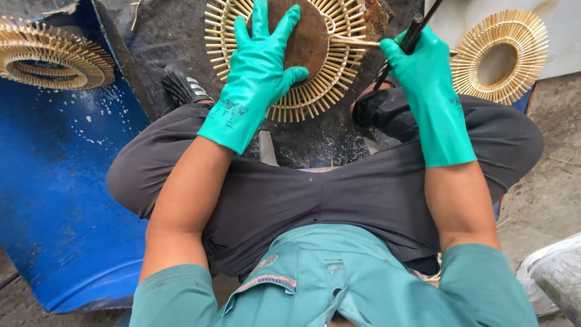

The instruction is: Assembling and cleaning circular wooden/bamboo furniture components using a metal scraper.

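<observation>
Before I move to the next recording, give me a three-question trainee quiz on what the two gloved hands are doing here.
1. True or false: the left hand lies flat on the dark round centre of the sunburst frame.
2. What does the right hand hold? A) a dark thin tool B) a paint can C) nothing
3. Fill in: a finished frame lies to the person's ____.

Key:
1. True.
2. A: its grip closes on the dark thin tool, which points at the frame's rim.
3. Right; a stack of frames rests on the blue barrel at left.
</observation>
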